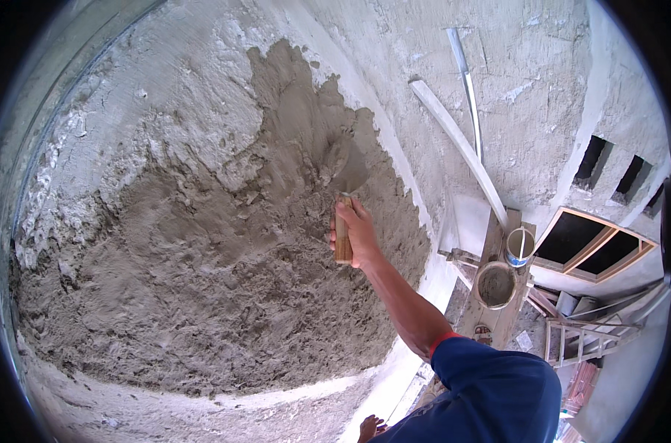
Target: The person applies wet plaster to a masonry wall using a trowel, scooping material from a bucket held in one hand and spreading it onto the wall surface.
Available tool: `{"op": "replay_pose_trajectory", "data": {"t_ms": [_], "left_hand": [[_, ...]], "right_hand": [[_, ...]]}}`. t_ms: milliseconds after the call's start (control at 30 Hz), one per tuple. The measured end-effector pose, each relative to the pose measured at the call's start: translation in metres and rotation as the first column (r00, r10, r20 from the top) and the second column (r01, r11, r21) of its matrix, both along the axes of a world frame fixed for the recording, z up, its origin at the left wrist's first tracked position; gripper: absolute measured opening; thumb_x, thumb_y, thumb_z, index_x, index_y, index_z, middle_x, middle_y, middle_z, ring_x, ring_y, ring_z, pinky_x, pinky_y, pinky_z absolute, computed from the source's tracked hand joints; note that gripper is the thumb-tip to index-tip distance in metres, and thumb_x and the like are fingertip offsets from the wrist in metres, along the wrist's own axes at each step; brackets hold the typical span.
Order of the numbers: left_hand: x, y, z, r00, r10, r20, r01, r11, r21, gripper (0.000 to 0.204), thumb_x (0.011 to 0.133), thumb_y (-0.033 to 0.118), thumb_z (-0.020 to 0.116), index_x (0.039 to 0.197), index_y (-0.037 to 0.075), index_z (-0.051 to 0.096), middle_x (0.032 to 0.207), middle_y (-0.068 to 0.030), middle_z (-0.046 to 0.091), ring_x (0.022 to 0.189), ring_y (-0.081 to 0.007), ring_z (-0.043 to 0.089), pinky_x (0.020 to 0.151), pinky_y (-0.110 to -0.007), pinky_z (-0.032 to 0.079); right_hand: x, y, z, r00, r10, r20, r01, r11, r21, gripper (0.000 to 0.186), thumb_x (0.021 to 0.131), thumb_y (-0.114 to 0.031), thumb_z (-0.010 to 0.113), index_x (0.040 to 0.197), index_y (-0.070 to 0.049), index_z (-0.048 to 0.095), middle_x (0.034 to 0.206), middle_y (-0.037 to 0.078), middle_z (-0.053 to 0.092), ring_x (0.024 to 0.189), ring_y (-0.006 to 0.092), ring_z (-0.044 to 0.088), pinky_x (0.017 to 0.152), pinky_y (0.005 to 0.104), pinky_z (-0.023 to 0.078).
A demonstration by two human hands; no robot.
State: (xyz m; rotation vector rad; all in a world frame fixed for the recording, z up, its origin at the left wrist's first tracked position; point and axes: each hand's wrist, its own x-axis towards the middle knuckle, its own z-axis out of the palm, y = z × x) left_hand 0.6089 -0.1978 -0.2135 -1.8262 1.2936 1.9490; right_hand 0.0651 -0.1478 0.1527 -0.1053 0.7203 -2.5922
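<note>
At the far left, beyond the upper-left edge of the mortar patch (pixel 202 295), rough pale plaster (pixel 173 88) is seen on the wall. The mortar patch itself, grey-brown and wet-looking, is spread broadly over the wall; it is left lumpy in its lower part and is drawn into a smoother, narrower area at its top.

Over the right part of the mortar patch, a trowel (pixel 343 249) is held by its wooden handle, which is pointed downward. Its blade is laid against the mortar just above and is partly hidden by grey material. The handle is gripped by the right hand (pixel 360 235), with the fingers wrapped closely around it.

Below the lower-right edge of the mortar patch, the left hand (pixel 371 428) is shown only in part, cut off by the lower rim; it cannot be told whether anything is held in it. Right of the patch's lower edge, the upper right arm is covered by a blue sleeve (pixel 490 380) with a red cuff.

Well to the right of the mortar patch, a long pale board (pixel 461 148) is leaned against the adjoining wall, with a thin metal strip (pixel 468 96) beside it. Below these, still right of the patch, a mortar-filled tub (pixel 496 304) and a white-and-blue bucket (pixel 520 258) are set on wooden planks (pixel 468 314). Farthest right from the patch, a wooden frame (pixel 590 251) is set in a wall opening.
</note>
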Motion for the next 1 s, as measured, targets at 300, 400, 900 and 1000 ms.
{"op": "replay_pose_trajectory", "data": {"t_ms": [300, 400, 900, 1000], "left_hand": [[-0.028, -0.002, -0.005, 1.0, 0.022, -0.016, -0.022, 1.0, 0.015, 0.041, 0.095, 0.017, 0.047, 0.134, 0.007, 0.038, 0.108, -0.0206, 0.06, 0.08, -0.0341, 0.066, 0.064, -0.046, 0.053], [-0.038, 0.001, -0.01, 1.0, 0.023, -0.021, -0.022, 1.0, 0.021, 0.041, 0.095, 0.018, 0.047, 0.133, 0.006, 0.038, 0.107, -0.0209, 0.06, 0.08, -0.0345, 0.066, 0.064, -0.046, 0.052], [-0.043, 0.022, -0.014, 0.997, 0.062, -0.048, -0.058, 0.996, 0.074, 0.041, 0.094, 0.02, 0.048, 0.132, 0.006, 0.039, 0.107, -0.0223, 0.061, 0.079, -0.0367, 0.066, 0.065, -0.047, 0.051], [-0.044, 0.023, -0.012, 0.995, 0.054, -0.079, -0.048, 0.996, 0.081, 0.041, 0.094, 0.02, 0.048, 0.131, 0.006, 0.039, 0.107, -0.0226, 0.061, 0.078, -0.0372, 0.066, 0.065, -0.047, 0.051]], "right_hand": [[-0.003, 0.086, 0.056, 0.984, -0.152, 0.089, 0.175, 0.894, -0.413, 0.037, 0.093, -0.021, 0.042, 0.127, -0.006, 0.037, 0.08, 0.009, 0.054, 0.059, 0.0152, 0.053, 0.045, 0.0295, 0.048], [-0.023, 0.111, 0.066, 0.811, -0.584, -0.039, 0.524, 0.754, -0.395, 0.039, 0.092, -0.011, 0.042, 0.13, -0.006, 0.034, 0.08, 0.01, 0.054, 0.057, 0.0154, 0.054, 0.045, 0.0274, 0.048], [-0.031, -0.025, 0.101, 0.596, -0.179, -0.783, 0.544, 0.807, 0.229, 0.046, 0.094, -0.013, 0.05, 0.137, -0.006, 0.033, 0.106, 0.019, 0.061, 0.085, 0.027, 0.064, 0.077, 0.0416, 0.055], [-0.007, -0.001, 0.109, 0.655, -0.098, -0.749, 0.462, 0.837, 0.294, 0.047, 0.095, -0.014, 0.049, 0.138, -0.008, 0.031, 0.102, 0.018, 0.061, 0.079, 0.0228, 0.064, 0.062, 0.0359, 0.056]]}}
